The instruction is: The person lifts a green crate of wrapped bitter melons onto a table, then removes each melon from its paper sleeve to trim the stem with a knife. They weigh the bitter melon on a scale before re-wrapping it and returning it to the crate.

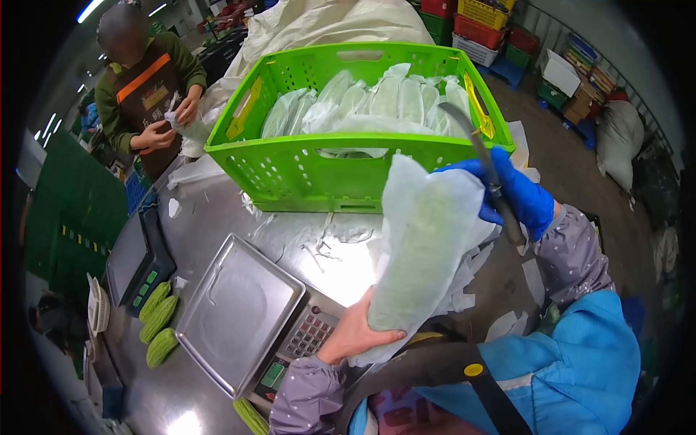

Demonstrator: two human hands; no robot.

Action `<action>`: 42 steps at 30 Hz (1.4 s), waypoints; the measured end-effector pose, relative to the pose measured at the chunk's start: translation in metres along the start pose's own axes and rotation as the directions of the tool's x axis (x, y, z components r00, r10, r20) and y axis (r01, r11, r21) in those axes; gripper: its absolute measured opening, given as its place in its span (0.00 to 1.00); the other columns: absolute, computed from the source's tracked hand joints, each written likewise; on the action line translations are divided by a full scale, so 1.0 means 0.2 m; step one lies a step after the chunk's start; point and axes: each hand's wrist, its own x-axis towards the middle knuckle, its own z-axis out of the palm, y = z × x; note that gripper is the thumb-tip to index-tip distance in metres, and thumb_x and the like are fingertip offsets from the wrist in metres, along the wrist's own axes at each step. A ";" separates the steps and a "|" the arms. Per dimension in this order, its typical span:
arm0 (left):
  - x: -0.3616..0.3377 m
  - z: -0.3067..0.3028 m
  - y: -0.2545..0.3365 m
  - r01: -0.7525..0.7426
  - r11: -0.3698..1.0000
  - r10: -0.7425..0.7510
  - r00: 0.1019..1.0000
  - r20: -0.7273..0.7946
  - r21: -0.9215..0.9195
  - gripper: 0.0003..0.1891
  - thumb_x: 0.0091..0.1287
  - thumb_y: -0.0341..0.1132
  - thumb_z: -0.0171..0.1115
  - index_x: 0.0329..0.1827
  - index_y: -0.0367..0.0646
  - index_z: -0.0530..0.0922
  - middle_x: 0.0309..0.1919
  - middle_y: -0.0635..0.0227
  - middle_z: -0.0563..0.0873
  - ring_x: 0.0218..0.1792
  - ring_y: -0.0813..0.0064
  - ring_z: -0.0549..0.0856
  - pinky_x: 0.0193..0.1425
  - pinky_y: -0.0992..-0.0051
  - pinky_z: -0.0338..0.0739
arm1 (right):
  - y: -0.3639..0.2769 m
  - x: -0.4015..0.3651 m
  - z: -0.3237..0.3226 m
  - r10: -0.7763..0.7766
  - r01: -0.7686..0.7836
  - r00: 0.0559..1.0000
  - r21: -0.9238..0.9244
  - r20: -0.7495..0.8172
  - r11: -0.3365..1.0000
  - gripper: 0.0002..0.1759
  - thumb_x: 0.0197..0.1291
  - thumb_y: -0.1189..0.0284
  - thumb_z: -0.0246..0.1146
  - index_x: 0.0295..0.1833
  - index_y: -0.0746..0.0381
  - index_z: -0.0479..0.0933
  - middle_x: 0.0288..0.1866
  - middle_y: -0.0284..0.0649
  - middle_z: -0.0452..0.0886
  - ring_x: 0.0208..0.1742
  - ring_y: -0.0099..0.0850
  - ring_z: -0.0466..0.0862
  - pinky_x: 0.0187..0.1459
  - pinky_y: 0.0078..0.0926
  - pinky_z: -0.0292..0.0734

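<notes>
The wrapped gourd (424, 246) stands nearly upright between the hands, tilting up to the right. The bare left hand (359, 335) grips its lower end; the gloved right hand (523, 194) (fist closed on a knife (475, 138)) is at its top. The green crate (290, 170) stands just behind, the scale (239, 312) to the left.

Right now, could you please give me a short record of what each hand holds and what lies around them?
left hand: grips the lower end of the wrapped gourd
right hand: blue-gloved, holds the knife
green crate: behind, holds more wrapped gourds
scale: just left of the left hand
bare gourds: three, left of the scale
co-worker: far left, handling a white wrap
</notes>
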 end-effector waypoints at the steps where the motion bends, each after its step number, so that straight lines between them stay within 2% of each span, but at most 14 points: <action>1: 0.00 0.02 -0.03 0.004 0.998 -0.007 0.999 -0.041 -0.060 0.43 0.40 0.43 0.72 0.60 0.34 0.61 0.50 0.52 0.75 0.52 0.63 0.75 0.57 0.71 0.66 | -0.01 0.01 0.04 -0.061 0.061 0.998 -0.232 0.009 0.971 0.21 0.55 0.62 0.61 0.52 0.61 0.73 0.31 0.27 0.76 0.23 0.12 0.69 0.22 0.09 0.61; 2: 0.00 0.03 -0.05 0.003 0.998 -0.005 0.999 -0.044 -0.057 0.43 0.40 0.43 0.72 0.60 0.34 0.61 0.50 0.52 0.75 0.52 0.63 0.75 0.57 0.71 0.66 | -0.01 0.03 0.09 -0.116 0.118 0.993 -0.449 0.033 0.886 0.20 0.55 0.63 0.62 0.51 0.60 0.75 0.30 0.27 0.77 0.22 0.12 0.69 0.21 0.10 0.60; 5: -0.04 0.03 -0.08 0.031 0.996 -0.034 0.999 -0.030 -0.088 0.46 0.41 0.43 0.72 0.62 0.34 0.59 0.53 0.54 0.73 0.54 0.64 0.73 0.58 0.71 0.65 | 0.03 0.12 0.21 -0.306 0.236 0.950 -0.493 -0.066 0.837 0.13 0.51 0.67 0.65 0.42 0.60 0.78 0.28 0.28 0.77 0.24 0.13 0.70 0.22 0.11 0.62; 9: -0.08 0.04 -0.16 0.106 0.838 -0.051 0.992 0.118 -0.535 0.50 0.40 0.42 0.72 0.66 0.35 0.54 0.60 0.59 0.66 0.60 0.69 0.65 0.63 0.73 0.58 | -0.13 0.07 0.39 -0.459 0.336 0.885 -0.570 -0.081 0.750 0.09 0.50 0.69 0.66 0.36 0.61 0.79 0.28 0.29 0.78 0.27 0.16 0.74 0.27 0.15 0.68; 12: -0.11 0.05 -0.20 0.190 0.625 0.020 0.966 0.259 -0.757 0.52 0.39 0.42 0.73 0.67 0.37 0.53 0.62 0.61 0.63 0.63 0.71 0.62 0.65 0.75 0.53 | -0.33 -0.01 0.56 -0.836 0.742 0.548 -0.483 0.036 0.465 0.12 0.55 0.63 0.61 0.37 0.60 0.79 0.28 0.31 0.78 0.29 0.18 0.76 0.34 0.17 0.71; 15: -0.15 0.08 -0.21 0.229 0.496 0.067 0.951 0.300 -0.837 0.54 0.39 0.45 0.73 0.68 0.38 0.50 0.64 0.62 0.61 0.64 0.71 0.60 0.66 0.75 0.51 | -0.45 0.04 0.55 -0.943 0.775 0.332 -0.562 -0.030 0.291 0.20 0.55 0.58 0.58 0.45 0.64 0.76 0.39 0.38 0.77 0.37 0.26 0.77 0.40 0.22 0.71; 23: -0.13 0.03 -0.07 0.092 0.429 0.186 0.964 0.188 -0.899 0.56 0.43 0.47 0.71 0.69 0.38 0.43 0.67 0.62 0.55 0.67 0.70 0.55 0.68 0.74 0.47 | -0.64 0.06 0.43 -0.977 0.644 0.213 -0.753 0.002 0.139 0.22 0.55 0.57 0.58 0.47 0.64 0.75 0.42 0.39 0.77 0.38 0.26 0.77 0.41 0.22 0.71; 26: -0.08 0.04 -0.11 0.204 0.469 0.147 0.941 0.304 -0.859 0.52 0.45 0.47 0.71 0.68 0.37 0.47 0.64 0.59 0.60 0.61 0.66 0.66 0.64 0.71 0.59 | -0.76 0.04 0.34 -0.995 0.533 0.095 -0.845 0.024 0.031 0.23 0.55 0.57 0.58 0.48 0.64 0.75 0.43 0.39 0.77 0.39 0.26 0.77 0.41 0.22 0.71; 29: -0.05 0.16 -0.26 0.130 0.304 0.231 0.951 0.206 -0.944 0.42 0.50 0.47 0.67 0.63 0.37 0.55 0.49 0.53 0.74 0.37 0.65 0.81 0.39 0.69 0.79 | -1.03 -0.03 0.09 -0.995 0.313 -0.092 -0.948 0.030 -0.058 0.23 0.55 0.57 0.58 0.49 0.64 0.75 0.44 0.39 0.77 0.39 0.26 0.77 0.41 0.22 0.71; 32: -0.08 0.19 -0.32 0.106 0.253 0.066 0.990 0.127 -0.962 0.41 0.52 0.45 0.66 0.64 0.39 0.55 0.49 0.53 0.73 0.39 0.63 0.81 0.42 0.69 0.79 | -1.28 -0.11 -0.32 -0.981 0.061 -0.194 -0.998 0.007 -0.019 0.24 0.55 0.56 0.58 0.50 0.64 0.74 0.44 0.40 0.76 0.39 0.26 0.77 0.42 0.22 0.71; 36: -0.13 0.17 -0.23 -0.064 0.449 -0.195 0.966 -0.168 -0.891 0.40 0.54 0.38 0.64 0.66 0.39 0.51 0.53 0.57 0.71 0.49 0.68 0.75 0.50 0.71 0.74 | -1.37 -0.24 -0.98 -0.975 -0.298 -0.211 -0.946 -0.063 0.125 0.30 0.54 0.56 0.58 0.58 0.64 0.68 0.47 0.41 0.76 0.41 0.25 0.77 0.42 0.23 0.71; 37: -0.13 0.16 -0.23 -0.071 0.446 -0.200 0.964 -0.177 -0.892 0.40 0.54 0.38 0.64 0.66 0.39 0.51 0.53 0.57 0.71 0.49 0.68 0.75 0.50 0.71 0.74 | -1.34 -0.24 -1.10 -0.979 -0.225 -0.154 -0.960 -0.136 0.169 0.31 0.55 0.56 0.58 0.60 0.62 0.65 0.47 0.44 0.77 0.41 0.29 0.78 0.44 0.26 0.71; 40: -0.13 0.13 -0.22 -0.127 0.661 -0.160 0.939 -0.305 -0.739 0.41 0.54 0.34 0.64 0.67 0.38 0.49 0.56 0.58 0.68 0.56 0.70 0.70 0.58 0.73 0.66 | -1.22 -0.16 -1.50 -0.980 -0.287 0.082 -0.946 -0.182 0.151 0.32 0.55 0.58 0.58 0.63 0.60 0.62 0.48 0.47 0.77 0.44 0.37 0.79 0.48 0.28 0.71; 42: -0.13 0.15 -0.21 -0.161 0.746 -0.155 0.902 -0.403 -0.646 0.42 0.52 0.32 0.64 0.67 0.36 0.49 0.58 0.56 0.66 0.59 0.68 0.67 0.62 0.72 0.61 | -1.04 -0.11 -1.42 -0.807 -0.231 0.432 -0.914 -0.403 0.333 0.32 0.55 0.60 0.59 0.63 0.61 0.62 0.51 0.48 0.76 0.49 0.40 0.77 0.51 0.29 0.70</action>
